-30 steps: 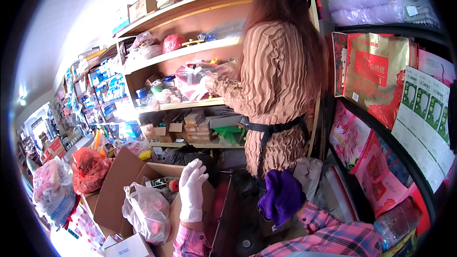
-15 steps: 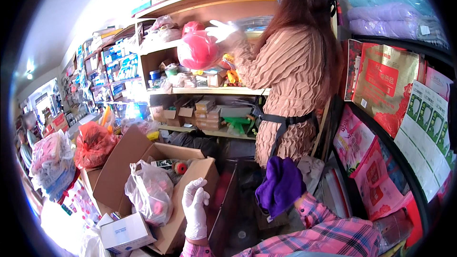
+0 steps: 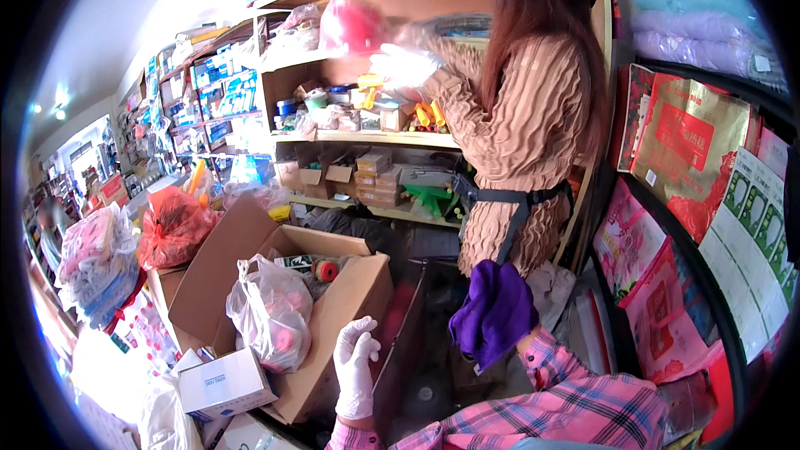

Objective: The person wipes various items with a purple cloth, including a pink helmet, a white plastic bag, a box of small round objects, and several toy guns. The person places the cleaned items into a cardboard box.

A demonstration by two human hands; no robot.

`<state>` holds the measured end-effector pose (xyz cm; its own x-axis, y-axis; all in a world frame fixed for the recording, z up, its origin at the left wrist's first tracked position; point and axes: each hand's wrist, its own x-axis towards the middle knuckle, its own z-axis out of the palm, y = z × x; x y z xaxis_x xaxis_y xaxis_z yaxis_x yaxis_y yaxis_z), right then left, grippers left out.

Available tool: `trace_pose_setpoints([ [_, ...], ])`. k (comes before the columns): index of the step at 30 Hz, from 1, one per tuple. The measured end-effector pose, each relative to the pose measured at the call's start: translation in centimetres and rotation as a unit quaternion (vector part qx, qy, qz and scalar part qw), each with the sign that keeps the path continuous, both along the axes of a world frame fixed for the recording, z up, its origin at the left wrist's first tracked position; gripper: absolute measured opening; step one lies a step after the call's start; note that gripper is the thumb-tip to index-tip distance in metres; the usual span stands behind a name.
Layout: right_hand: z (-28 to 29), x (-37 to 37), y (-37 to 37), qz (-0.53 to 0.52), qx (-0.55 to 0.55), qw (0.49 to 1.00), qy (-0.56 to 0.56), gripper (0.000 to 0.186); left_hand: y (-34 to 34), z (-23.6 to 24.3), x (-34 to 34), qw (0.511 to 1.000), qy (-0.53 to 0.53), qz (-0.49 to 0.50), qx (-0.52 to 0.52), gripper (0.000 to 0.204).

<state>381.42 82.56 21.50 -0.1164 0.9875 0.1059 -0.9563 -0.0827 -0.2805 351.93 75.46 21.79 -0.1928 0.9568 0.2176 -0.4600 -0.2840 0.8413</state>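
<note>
The purple cloth (image 3: pixel 492 312) is hanging at the right hand (image 3: pixel 528 338), in front of the person and to the right of the cardboard box (image 3: pixel 346 317). It is covering the fingers and most of the palm, and only a small part near the wrist is showing. For this reason I cannot tell how far this hand is closing, or if the cloth is being gripped or only lying over it.

The left hand (image 3: pixel 357 371), in a white glove, is staying apart from the cloth, just beside the box. Its fingers are bending loosely, with the palm half open, and I am seeing nothing in it. Whether it is touching the box side, I cannot tell.

The cloth is forming deep folds and its lower edge is drooping, so I am judging it light, soft and not fragile. It will probably follow the hand and not keep any shape. A loose pinch may catch only one fold; gathering several layers near the upper part, or taking two edges, seems the safer hold. The smooth glove may be slipping a little on it.

Inside the box a white plastic bag (image 3: pixel 268 312) is sitting, and a white carton (image 3: pixel 225 385) is lying near it. Beyond, a co-worker (image 3: pixel 533 108) is standing by the shelf (image 3: pixel 367 138).
</note>
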Motion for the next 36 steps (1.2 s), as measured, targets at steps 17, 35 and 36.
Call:
trace_pose_setpoints([
  [17,0.2,-1.1,-1.1,-0.122,0.088,0.904,-0.401,0.026,-1.2,-1.9,-0.4,0.999,0.013,0.004,-0.034,0.023],
  [35,-4.7,-9.0,1.0,-0.271,0.395,0.441,-0.759,0.038,-8.7,-5.7,-4.9,0.978,0.049,0.190,-0.068,0.028],
  [36,-4.4,-11.0,0.4,-0.235,0.440,0.456,-0.737,0.049,-10.4,-6.4,-6.0,0.971,0.070,0.215,-0.072,0.028],
])
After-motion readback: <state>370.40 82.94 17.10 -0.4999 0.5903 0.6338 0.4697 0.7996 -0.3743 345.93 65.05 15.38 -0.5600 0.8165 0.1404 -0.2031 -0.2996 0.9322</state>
